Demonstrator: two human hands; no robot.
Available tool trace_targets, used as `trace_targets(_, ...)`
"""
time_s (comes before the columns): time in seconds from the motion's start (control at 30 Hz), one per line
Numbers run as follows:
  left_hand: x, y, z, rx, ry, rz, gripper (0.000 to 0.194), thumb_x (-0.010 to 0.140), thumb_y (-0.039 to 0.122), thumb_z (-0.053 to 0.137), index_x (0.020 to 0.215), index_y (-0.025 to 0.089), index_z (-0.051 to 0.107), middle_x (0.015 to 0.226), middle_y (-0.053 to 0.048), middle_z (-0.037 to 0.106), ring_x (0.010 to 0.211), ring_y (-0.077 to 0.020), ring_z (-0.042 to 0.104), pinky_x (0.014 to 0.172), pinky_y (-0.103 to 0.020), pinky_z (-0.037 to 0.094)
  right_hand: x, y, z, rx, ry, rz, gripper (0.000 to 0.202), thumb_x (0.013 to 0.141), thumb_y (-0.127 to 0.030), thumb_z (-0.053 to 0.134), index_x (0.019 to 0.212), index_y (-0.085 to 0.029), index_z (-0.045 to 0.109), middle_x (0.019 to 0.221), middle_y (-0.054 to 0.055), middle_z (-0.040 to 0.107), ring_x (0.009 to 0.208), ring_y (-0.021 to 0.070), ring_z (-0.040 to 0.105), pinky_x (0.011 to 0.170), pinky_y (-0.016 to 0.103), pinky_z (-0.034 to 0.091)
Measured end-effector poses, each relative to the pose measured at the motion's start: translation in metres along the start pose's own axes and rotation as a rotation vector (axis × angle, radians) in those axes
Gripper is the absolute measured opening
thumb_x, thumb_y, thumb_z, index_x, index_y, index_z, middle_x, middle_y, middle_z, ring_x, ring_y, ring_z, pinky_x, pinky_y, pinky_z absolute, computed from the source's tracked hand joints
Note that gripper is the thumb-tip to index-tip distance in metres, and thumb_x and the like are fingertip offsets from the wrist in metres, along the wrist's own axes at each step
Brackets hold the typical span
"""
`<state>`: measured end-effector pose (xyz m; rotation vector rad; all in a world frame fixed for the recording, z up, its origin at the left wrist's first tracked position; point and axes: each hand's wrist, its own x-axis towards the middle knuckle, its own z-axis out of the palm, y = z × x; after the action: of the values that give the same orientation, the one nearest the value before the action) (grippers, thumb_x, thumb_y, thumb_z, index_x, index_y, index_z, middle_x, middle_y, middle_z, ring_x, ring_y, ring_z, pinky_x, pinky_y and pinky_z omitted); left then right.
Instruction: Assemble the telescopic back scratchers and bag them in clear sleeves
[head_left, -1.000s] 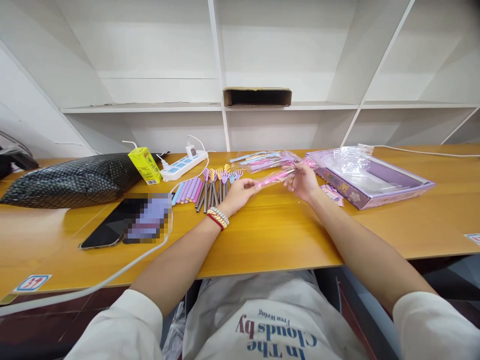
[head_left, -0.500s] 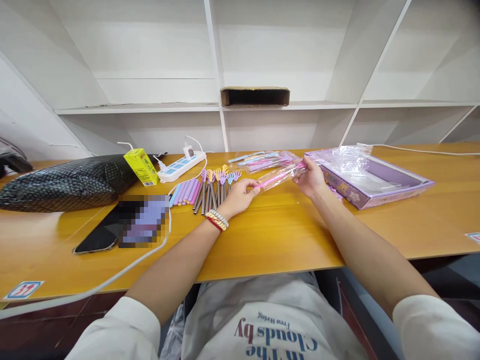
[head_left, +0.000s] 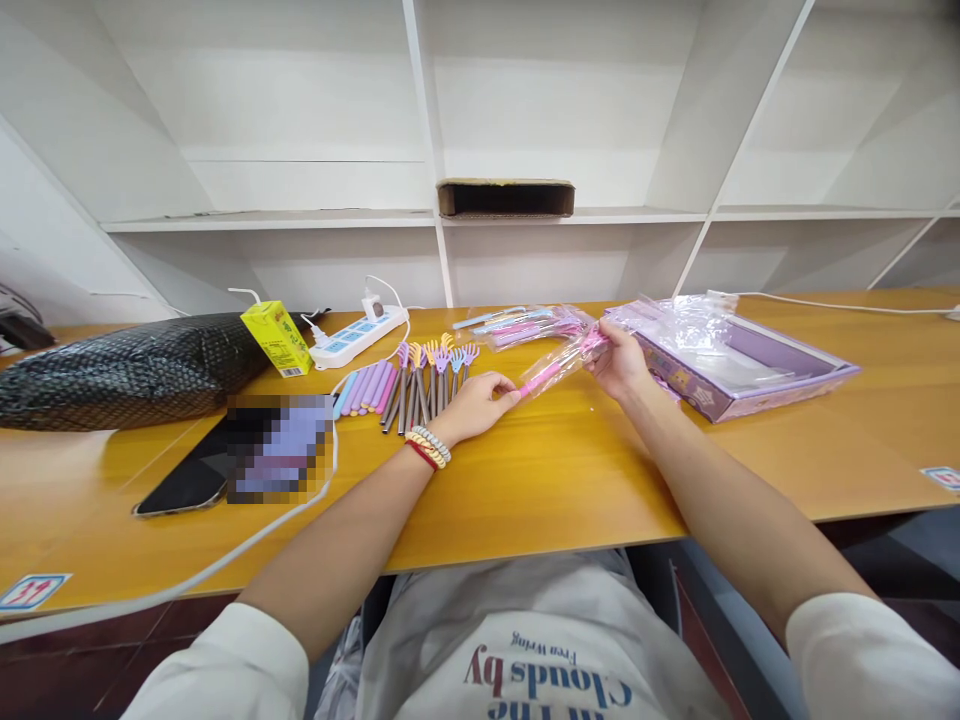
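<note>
Pink pen coming out of its clear sleeve

Left hand (head_left: 476, 405) pinches the pen (head_left: 541, 377) tip; right hand (head_left: 619, 360) grips the sleeve (head_left: 574, 352) closed; best pull straight, along the pen, sleeve held taut.

Phone (head_left: 196, 478) screen partly blurred

Two hands are over the desk, the left hand (head_left: 472, 405) and the right hand (head_left: 619, 362), with one pink pen (head_left: 551, 368) between them. Also there: one phone (head_left: 187, 480), one yellow juice carton (head_left: 276, 338), one power strip (head_left: 352, 335), one purple box (head_left: 750, 365) and one black bag (head_left: 127, 365).
</note>
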<state>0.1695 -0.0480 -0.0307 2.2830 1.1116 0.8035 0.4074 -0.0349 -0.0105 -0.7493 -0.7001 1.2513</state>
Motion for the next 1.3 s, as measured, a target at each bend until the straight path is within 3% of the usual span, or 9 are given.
trace_targets(0.17, -0.001, 0.005, 0.002, 0.033, -0.095, 0.107, 0.031, 0.083, 0.042, 0.050, 0.081, 0.016, 0.068, 0.090, -0.006, 0.065, 0.083, -0.0165, 0.058, 0.078, -0.029, 0.045, -0.002, 0.009, 0.005, -0.074, -0.057, 0.027, 0.019, 0.080, -0.030, 0.055, 0.067, -0.017, 0.055, 0.047, 0.000, 0.057, 0.037, 0.0095, 0.050, 0.034, 0.020, 0.037)
trace_targets(0.33, 0.000, 0.007, 0.000, 0.089, -0.074, 0.136, 0.029, 0.083, 0.042, 0.050, 0.078, 0.017, 0.064, 0.090, -0.006, 0.063, 0.085, -0.0171, 0.057, 0.080, -0.030, 0.043, -0.002, 0.005, 0.005, -0.073, -0.043, 0.014, 0.022, 0.078, -0.034, 0.058, 0.064, -0.017, 0.053, 0.046, -0.002, 0.055, 0.037, 0.0083, 0.049, 0.034, 0.019, 0.034)
trace_targets(0.7, -0.001, 0.012, -0.002, 0.087, -0.220, 0.201, 0.028, 0.083, 0.032, 0.044, 0.065, 0.016, 0.058, 0.081, -0.003, 0.059, 0.071, -0.0130, 0.054, 0.069, -0.026, 0.042, 0.001, 0.002, 0.002, -0.152, 0.074, 0.051, 0.018, 0.076, -0.026, 0.056, 0.060, -0.017, 0.051, 0.042, -0.003, 0.053, 0.032, 0.0071, 0.045, 0.029, 0.018, 0.026)
trace_targets(0.83, -0.002, 0.014, -0.004, 0.150, -0.214, 0.207, 0.023, 0.079, 0.027, 0.045, 0.068, 0.016, 0.062, 0.078, -0.003, 0.059, 0.069, -0.0133, 0.054, 0.066, -0.026, 0.042, 0.003, 0.000, 0.000, -0.170, 0.112, 0.056, 0.017, 0.074, -0.026, 0.058, 0.062, -0.017, 0.051, 0.043, -0.003, 0.053, 0.033, 0.0068, 0.046, 0.028, 0.018, 0.027)
trace_targets(1.03, -0.005, 0.014, -0.006, 0.264, -0.189, 0.243, 0.024, 0.077, 0.026, 0.045, 0.057, 0.017, 0.056, 0.074, -0.003, 0.057, 0.066, -0.0133, 0.052, 0.066, -0.027, 0.041, 0.009, -0.005, -0.009, -0.160, 0.204, -0.008, 0.014, 0.067, -0.021, 0.063, 0.066, -0.017, 0.050, 0.047, -0.004, 0.053, 0.035, 0.0066, 0.043, 0.028, 0.019, 0.027)
trace_targets(1.3, -0.007, 0.011, -0.006, 0.306, -0.187, 0.222, 0.025, 0.078, 0.029, 0.045, 0.056, 0.018, 0.051, 0.072, -0.003, 0.057, 0.065, -0.0138, 0.051, 0.066, -0.027, 0.041, 0.016, -0.019, -0.024, -0.030, 0.204, -0.091, 0.013, 0.069, -0.024, 0.061, 0.065, -0.018, 0.051, 0.048, -0.005, 0.048, 0.037, 0.0058, 0.041, 0.030, 0.018, 0.028)
